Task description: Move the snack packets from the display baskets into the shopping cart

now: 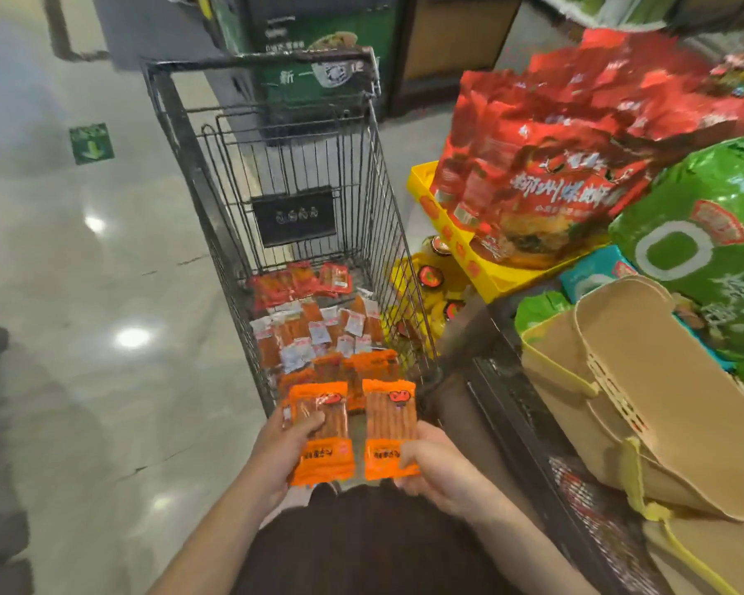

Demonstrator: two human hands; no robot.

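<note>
A black wire shopping cart [387, 216] stands in front of me, its floor covered with several orange and red snack packets [318, 332]. My left hand [284, 448] grips an orange snack packet [323, 435] over the cart's near end. My right hand [439, 465] grips a second orange packet [389, 427] beside the first. Both packets are held flat, side by side, just above the cart's near rim.
To the right, beige display baskets [645, 405] lie stacked on a dark shelf. Behind them are big green bags [705, 259] and red bags [555, 165] in a yellow tray [469, 251]. A glossy tiled floor [82, 337] spreads to the left.
</note>
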